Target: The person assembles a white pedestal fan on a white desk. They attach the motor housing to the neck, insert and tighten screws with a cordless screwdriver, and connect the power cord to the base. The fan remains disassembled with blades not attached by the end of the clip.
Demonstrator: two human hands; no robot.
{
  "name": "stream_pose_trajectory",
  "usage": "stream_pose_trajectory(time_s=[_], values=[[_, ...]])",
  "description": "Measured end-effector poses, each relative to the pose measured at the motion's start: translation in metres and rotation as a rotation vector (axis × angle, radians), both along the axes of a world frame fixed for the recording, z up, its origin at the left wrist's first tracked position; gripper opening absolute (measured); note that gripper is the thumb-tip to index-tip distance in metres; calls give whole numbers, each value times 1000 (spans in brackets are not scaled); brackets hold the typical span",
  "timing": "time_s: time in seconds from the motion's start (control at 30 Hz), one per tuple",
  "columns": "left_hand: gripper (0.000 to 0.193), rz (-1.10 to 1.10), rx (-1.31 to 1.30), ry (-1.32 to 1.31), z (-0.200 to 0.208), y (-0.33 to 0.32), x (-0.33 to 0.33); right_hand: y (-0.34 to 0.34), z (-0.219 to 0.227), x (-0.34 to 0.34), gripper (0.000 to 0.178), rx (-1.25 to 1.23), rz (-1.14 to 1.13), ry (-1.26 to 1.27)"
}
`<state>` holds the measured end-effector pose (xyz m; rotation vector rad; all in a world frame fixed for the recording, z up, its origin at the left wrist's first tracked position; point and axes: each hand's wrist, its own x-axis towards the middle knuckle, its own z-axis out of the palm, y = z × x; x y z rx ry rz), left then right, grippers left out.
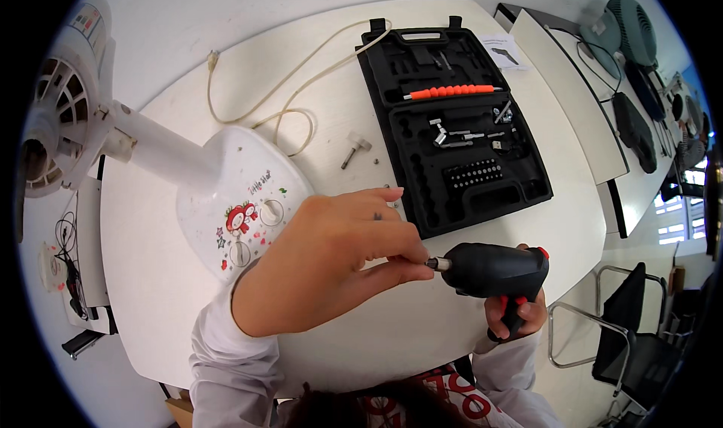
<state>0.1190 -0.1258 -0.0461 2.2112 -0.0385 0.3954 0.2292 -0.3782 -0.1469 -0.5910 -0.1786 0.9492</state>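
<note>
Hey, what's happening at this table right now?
A person sits at a white table with a black cordless screwdriver gripped in the right hand. The left hand pinches the small metal bit at the tool's nose. A white desk fan lies on its side to the left, its cream cord looping across the tabletop. Behind the hands an open black tool case holds bits and an orange-handled piece, and a loose metal part lies beside it.
</note>
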Motion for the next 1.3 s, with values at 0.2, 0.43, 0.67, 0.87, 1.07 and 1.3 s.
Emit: stream_pose_trajectory(time_s=[0.2,0.43,0.67,0.87,1.07,1.3], values=[[15,38,-85,-83,-2,-7,3,-4,-6,1,69,18,-9,45],[14,51,-292,50,-3,-15,6,-7,-16,6,57,150,85,121],[15,26,-988,33,0,-10,5,-6,-24,9,57,401,277,204],[18,-168,-1125,81,-3,-13,3,-4,-26,7,57,458,329,241],[24,-141,-1034,43,0,-17,4,-2,-25,10,58,504,344,279],[22,-118,-783,-236,-22,-26,8,0,-23,8,58,493,354,325]])
